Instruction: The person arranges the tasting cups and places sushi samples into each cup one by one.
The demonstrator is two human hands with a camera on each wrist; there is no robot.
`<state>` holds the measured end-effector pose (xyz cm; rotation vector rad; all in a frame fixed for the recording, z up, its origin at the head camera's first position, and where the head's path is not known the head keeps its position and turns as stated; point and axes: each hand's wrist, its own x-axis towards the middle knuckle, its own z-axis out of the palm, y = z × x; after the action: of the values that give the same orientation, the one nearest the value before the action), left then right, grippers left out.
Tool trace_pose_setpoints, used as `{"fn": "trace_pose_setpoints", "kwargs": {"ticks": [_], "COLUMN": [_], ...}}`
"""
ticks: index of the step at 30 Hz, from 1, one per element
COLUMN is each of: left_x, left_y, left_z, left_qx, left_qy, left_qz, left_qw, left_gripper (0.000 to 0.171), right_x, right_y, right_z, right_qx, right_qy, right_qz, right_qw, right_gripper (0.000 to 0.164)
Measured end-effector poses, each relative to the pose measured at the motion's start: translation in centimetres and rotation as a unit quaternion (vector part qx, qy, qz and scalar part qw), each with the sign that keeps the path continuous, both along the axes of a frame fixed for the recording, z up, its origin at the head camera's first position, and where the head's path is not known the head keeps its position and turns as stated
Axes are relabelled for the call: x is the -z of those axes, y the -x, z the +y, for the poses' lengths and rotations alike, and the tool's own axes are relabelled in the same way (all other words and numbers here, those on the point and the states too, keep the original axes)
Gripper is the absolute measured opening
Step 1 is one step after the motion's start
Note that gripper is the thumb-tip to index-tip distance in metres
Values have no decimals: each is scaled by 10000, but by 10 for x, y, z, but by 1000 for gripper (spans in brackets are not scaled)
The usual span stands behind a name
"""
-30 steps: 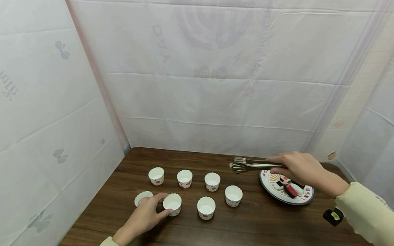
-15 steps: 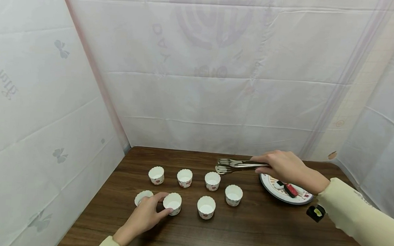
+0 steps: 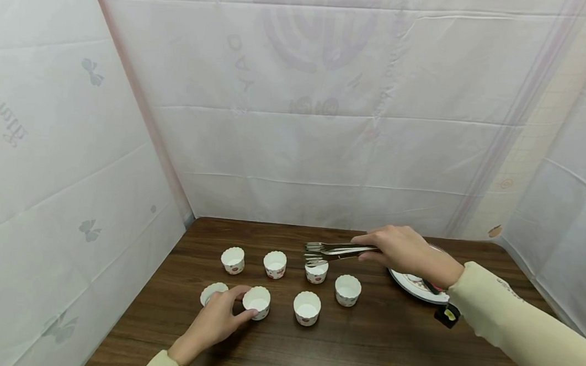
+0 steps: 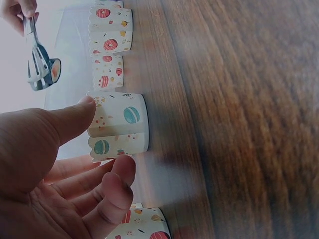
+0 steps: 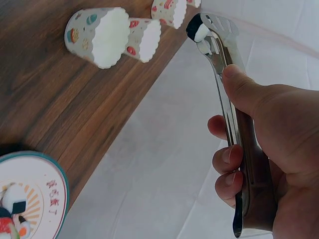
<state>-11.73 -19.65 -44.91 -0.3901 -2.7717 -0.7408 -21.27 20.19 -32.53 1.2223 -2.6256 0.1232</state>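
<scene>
My left hand (image 3: 216,317) holds a small white paper baking cup (image 3: 257,304) on the table, thumb at the near side and fingers round the far side. Teal macaron prints show on this cup in the left wrist view. My right hand (image 3: 409,250) grips slotted metal tongs (image 5: 251,169), raised over the table. Between the tongs' tips is a sushi roll piece (image 4: 56,70) with a black wrap, white rice and an orange centre. In the head view the tips overlap a back-row paper cup (image 3: 316,275); the roll piece barely shows there.
Several similar paper cups stand around: two at back left (image 3: 232,261), one partly behind my left hand (image 3: 211,290), two nearer the middle (image 3: 307,310). A round plate (image 5: 50,214) with other sushi pieces (image 5: 14,199) lies on the right. White cloth (image 3: 294,150) hangs behind the table.
My right hand has moved left with the tongs, from beside the plate to over the back-row cup. My left hand stays at its cup.
</scene>
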Motion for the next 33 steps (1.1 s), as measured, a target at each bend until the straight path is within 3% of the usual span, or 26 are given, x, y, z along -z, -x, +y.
{"fn": "trace_pose_setpoints", "kwargs": {"ticks": [23, 33], "left_x": [3, 2], "left_y": [0, 0], "left_z": [3, 4], "left_qx": [131, 118], "left_qy": [-105, -145], "left_qz": [166, 90], "left_qw": [9997, 9998], "left_gripper": [46, 47], "right_x": [17, 26], "right_y": [-8, -12], "right_z": [-69, -87], "right_qx": [-975, -1074], "right_qy": [-96, -186], "right_qz": [-20, -213], "right_qw": [9952, 9938], "right_gripper": [31, 23]}}
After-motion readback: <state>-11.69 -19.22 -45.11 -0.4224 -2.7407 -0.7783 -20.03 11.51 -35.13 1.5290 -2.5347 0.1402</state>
